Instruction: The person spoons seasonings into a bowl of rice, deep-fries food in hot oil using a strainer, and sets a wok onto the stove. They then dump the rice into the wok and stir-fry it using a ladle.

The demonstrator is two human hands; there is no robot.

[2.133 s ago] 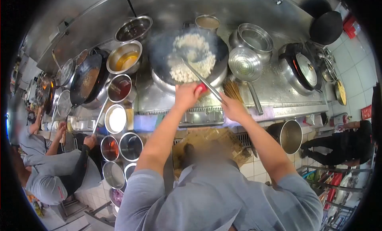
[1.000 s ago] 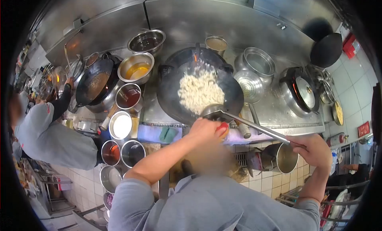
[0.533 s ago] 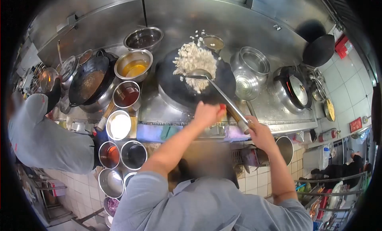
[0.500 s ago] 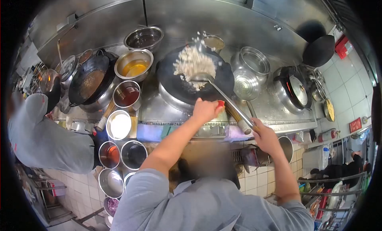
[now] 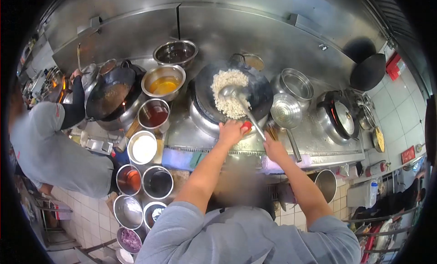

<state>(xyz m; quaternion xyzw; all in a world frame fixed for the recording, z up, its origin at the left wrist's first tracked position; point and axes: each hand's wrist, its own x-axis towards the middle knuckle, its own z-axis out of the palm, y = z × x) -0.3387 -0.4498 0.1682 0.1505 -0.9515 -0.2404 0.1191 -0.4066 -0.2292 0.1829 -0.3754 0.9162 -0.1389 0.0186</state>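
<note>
A black wok [image 5: 263,93] sits on the burner in front of me, with a heap of pale, small food pieces [image 5: 231,77] in it. My left hand [image 5: 231,132] is closed at the wok's near edge, and a red cloth-like piece [image 5: 246,127] shows beside its thumb. What exactly the fingers wrap round there is partly hidden. My right hand [image 5: 275,148] grips the handle of a long metal ladle [image 5: 253,118], whose round bowl rests among the pale pieces.
A perforated strainer [image 5: 286,110] lies right of the wok beside a metal pot [image 5: 297,82]. Left stand a bowl of yellow liquid [image 5: 163,85] and several containers, one holding white contents [image 5: 142,148]. A co-worker [image 5: 63,145] stands at another wok [image 5: 98,102] further left.
The food pieces, airborne above the wok before, now lie inside it. My right hand and the ladle have moved left and inward, and the view has shifted slightly.
</note>
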